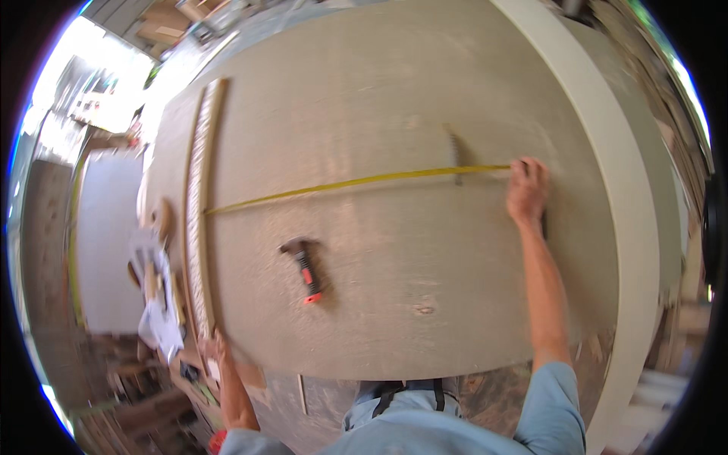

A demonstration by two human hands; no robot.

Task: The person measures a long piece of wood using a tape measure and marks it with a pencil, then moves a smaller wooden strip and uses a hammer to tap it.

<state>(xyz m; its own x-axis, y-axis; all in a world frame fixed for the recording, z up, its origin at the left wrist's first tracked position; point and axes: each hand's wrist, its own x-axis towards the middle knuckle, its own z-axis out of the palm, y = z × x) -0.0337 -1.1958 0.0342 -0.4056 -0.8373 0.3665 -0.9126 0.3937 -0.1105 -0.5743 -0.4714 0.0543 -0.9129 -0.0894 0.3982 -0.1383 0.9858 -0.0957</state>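
A yellow tape measure (364, 180) is drawn out across the large flat wooden panel (394, 303). The tape's left end meets a long pale wooden rail (199, 205), which lies along the panel's left side. At the tape's other end, my right hand (528, 189) is closed round it; the case is mostly hidden. My left hand (215, 349) grips the rail's near end, slightly blurred. A hammer (305, 269) with a black and red handle rests on the panel between my arms. Beneath the tape, near my right hand, lies a narrow grey metal piece (456, 158), too blurred to name.
Sawdust and shavings are scattered round the hammer. Beyond the rail, on the left, are a white crumpled sheet (159, 322) and a roll of tape (161, 220). A long white board (633, 189) curves along the right side. Stacked timber (644, 68) stands past it.
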